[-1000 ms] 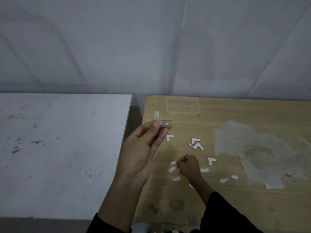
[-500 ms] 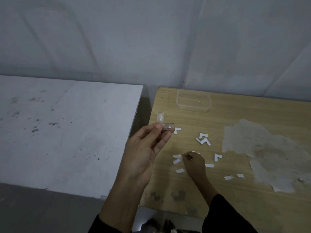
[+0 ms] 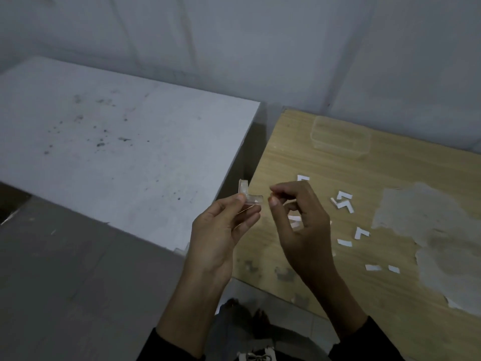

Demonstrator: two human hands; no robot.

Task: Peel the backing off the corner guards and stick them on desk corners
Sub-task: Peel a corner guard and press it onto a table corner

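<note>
The left hand holds a small clear L-shaped plastic corner guard pinched between thumb and fingertips. It is raised in the air above the gap between the two desks, about level with the right edge of the white speckled desk. One arm of the guard stands up and the other points toward the right hand, which probably keeps the lined inner face open to that hand for peeling.

The right hand is curled, and its thumb and forefinger tips are drawn close together just beside the guard's free end. A pale strip shows there. I cannot tell whether the fingers already grip a tab of backing or are only about to.

Small white paper backing scraps, some straight and some L-shaped, lie scattered on the pale wooden desk, from near its left edge toward the middle. They look like a discard pile kept within the right hand's reach. A clear rectangular plastic container sits near that desk's far left corner, likely where the guards are kept. A grey worn patch covers the wooden desk's right side.

The step in hand looks like peeling, with sticking not yet begun. The strip is tiny and the guard slippery, so the left hand's grip needs to be firm.
</note>
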